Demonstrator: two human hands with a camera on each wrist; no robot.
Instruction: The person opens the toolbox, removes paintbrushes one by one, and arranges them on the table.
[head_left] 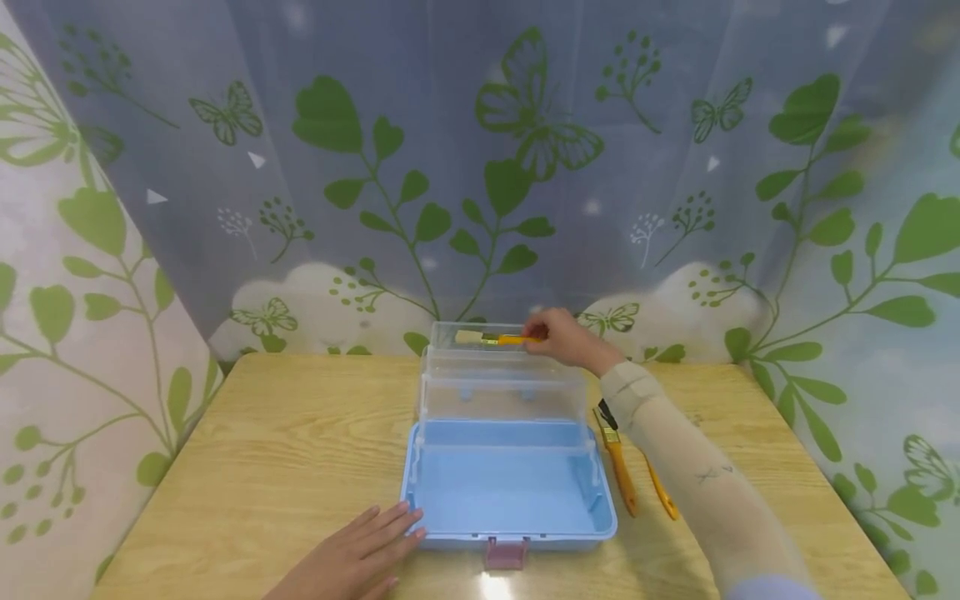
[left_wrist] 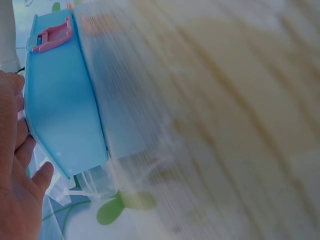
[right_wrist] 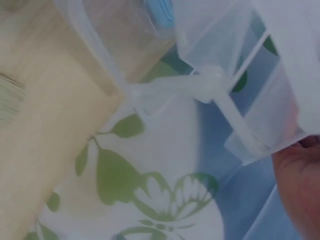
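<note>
A light-blue toolbox [head_left: 510, 492] with a pink latch [head_left: 505, 553] stands with its clear tiered trays [head_left: 502, 367] raised at the back. My right hand [head_left: 562, 337] pinches the orange handle of a paintbrush [head_left: 491, 338] at the topmost tray, pale bristles pointing left. Whether the brush touches the tray I cannot tell. In the right wrist view only part of that right hand [right_wrist: 300, 185] shows behind the tray wall. My left hand [head_left: 352, 554] rests its extended fingers against the toolbox's front left corner; the left wrist view shows them along the blue side [left_wrist: 65, 105].
Right of the toolbox, a paintbrush [head_left: 618, 471] with an orange handle lies on the wooden table [head_left: 315, 433]. Another orange handle [head_left: 662, 492] lies beside it, partly hidden by my right forearm. A patterned curtain [head_left: 450, 183] hangs behind the table.
</note>
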